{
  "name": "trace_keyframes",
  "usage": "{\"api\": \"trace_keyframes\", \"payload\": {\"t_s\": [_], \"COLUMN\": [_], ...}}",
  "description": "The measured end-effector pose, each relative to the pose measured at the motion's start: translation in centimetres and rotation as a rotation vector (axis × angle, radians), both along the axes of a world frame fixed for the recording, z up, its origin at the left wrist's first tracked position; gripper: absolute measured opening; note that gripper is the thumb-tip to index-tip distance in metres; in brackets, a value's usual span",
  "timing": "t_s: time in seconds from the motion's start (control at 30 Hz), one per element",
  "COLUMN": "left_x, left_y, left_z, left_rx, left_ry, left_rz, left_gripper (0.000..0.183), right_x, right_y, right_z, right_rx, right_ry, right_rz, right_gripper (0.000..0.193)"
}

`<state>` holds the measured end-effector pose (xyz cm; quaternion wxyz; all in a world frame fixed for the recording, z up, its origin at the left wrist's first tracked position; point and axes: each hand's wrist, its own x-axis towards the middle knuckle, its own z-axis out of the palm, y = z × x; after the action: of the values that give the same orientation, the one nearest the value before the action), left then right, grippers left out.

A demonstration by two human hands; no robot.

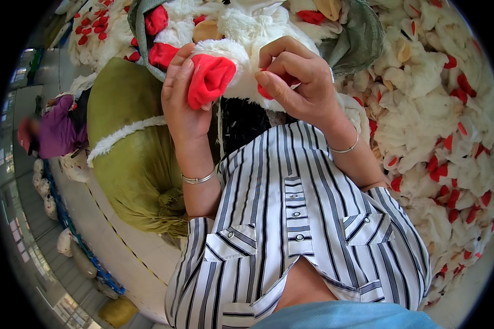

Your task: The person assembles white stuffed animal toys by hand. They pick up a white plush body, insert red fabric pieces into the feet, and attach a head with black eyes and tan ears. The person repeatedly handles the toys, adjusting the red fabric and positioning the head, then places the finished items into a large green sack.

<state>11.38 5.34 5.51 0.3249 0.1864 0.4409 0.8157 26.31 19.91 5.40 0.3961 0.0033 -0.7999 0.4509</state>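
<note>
My left hand (182, 101) holds a white plush piece (231, 54) by its red fabric end (211, 79), with the thumb and fingers closed around it. The red end is bunched and has a folded hollow facing me. To its right, my right hand (304, 82) is closed in a pinch with thumb and forefinger on a red fabric bit (264, 89) at another part of the white fur. Whether both red parts belong to one plush piece cannot be made out. Both hands are above an open grey-green sack (362, 41) filled with white, red and tan plush pieces.
A full olive-green cloth sack (123, 142) with a tied neck stands at my left. At the right lies a large heap of white and red plush pieces (422, 126). A person in purple (63, 123) is farther left. A yellow-black floor line (112, 222) runs past the sack.
</note>
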Motion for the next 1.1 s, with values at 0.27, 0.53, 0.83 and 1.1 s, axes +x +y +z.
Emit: {"api": "trace_keyframes", "payload": {"t_s": [0.27,0.53,0.83,1.1], "left_x": [2.2,1.7,2.1,2.4], "left_y": [1.4,1.4,2.3,1.2], "left_z": [1.1,1.0,0.9,1.0], "left_rx": [-0.132,-0.183,-0.043,-0.115], "left_ry": [0.189,0.252,0.204,0.536], "left_rz": [0.127,0.206,0.104,-0.141], "left_gripper": [0.023,0.017,0.018,0.023], "right_x": [-1.8,0.5,-0.3,0.2], "right_y": [-2.0,0.8,0.2,0.8], "right_z": [1.2,1.4,1.1,0.4], "right_rx": [-0.001,-0.247,-0.264,-0.273], "right_ry": [-0.129,-0.227,-0.179,-0.281], "right_rz": [-0.028,-0.045,0.054,0.031], "right_gripper": [0.015,0.011,0.014,0.020]}}
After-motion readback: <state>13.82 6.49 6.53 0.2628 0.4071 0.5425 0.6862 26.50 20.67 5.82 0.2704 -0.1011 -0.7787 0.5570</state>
